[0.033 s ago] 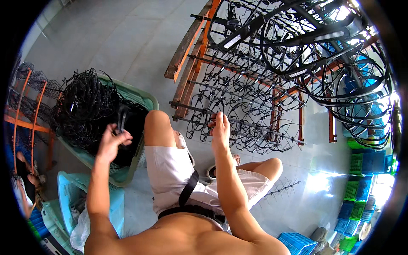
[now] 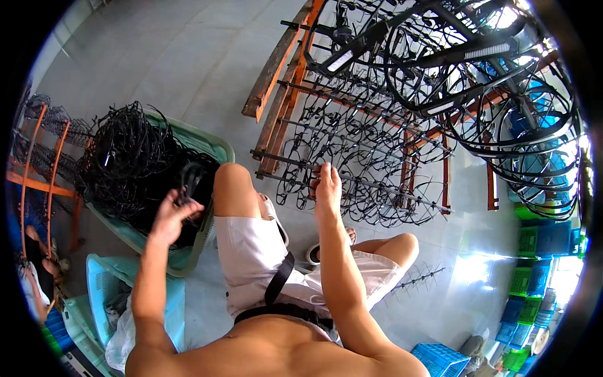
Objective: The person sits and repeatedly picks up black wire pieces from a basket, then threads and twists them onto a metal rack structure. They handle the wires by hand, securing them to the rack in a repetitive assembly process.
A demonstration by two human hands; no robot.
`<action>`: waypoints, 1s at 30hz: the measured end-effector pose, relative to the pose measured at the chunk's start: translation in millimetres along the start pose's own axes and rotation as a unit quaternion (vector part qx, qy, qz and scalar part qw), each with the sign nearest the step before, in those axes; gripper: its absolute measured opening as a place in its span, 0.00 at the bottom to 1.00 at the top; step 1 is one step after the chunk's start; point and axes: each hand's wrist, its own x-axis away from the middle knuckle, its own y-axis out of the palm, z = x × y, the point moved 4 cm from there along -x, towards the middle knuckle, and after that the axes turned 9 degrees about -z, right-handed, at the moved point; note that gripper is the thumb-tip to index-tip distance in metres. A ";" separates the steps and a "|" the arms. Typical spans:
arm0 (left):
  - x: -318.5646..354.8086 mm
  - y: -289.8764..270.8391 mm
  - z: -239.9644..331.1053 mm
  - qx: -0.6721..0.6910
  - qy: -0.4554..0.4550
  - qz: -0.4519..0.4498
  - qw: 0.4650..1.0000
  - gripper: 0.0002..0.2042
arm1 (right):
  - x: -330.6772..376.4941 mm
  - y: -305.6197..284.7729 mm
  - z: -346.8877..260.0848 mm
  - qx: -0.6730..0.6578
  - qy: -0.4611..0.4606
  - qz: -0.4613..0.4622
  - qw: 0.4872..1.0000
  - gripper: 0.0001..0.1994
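My left hand (image 2: 171, 217) is closed on a thin, black, curved strap-like piece (image 2: 190, 177), blurred at its top. It hangs over the right side of a green plastic crate (image 2: 217, 141), which holds a tangled heap of black strap-like pieces (image 2: 125, 151). My right hand (image 2: 327, 188) is raised in front of my knees, its fingers pressed together by the near bar (image 2: 370, 183) of a rack. Whatever those fingers grip is hidden. Many black looped pieces (image 2: 352, 151) hang along the rack's bars.
An orange metal rack frame (image 2: 276, 94) stands ahead. Larger black looped parts (image 2: 477, 56) fill the upper right. A light blue crate (image 2: 97, 283) with a plastic bag (image 2: 119, 342) is at lower left. Blue and green crates (image 2: 534, 251) are stacked right. Another person's leg (image 2: 43, 270) shows far left.
My left hand has shifted slightly right and down, and the black piece in it has tilted to the right. My right hand has barely moved.
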 end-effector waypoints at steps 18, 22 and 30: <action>16.0 112.8 -3.6 0.133 0.044 -0.239 0.961 0.21 | -38.8 -0.2 8.6 -0.127 0.018 0.000 0.992 0.16; 1.6 154.7 -9.5 0.059 0.100 -0.235 0.965 0.18 | -41.3 4.1 9.0 -0.131 0.024 -0.006 0.991 0.15; -76.6 230.7 -53.2 -0.334 0.194 -0.044 0.921 0.16 | -36.3 7.6 3.2 -0.120 0.022 -0.071 0.990 0.16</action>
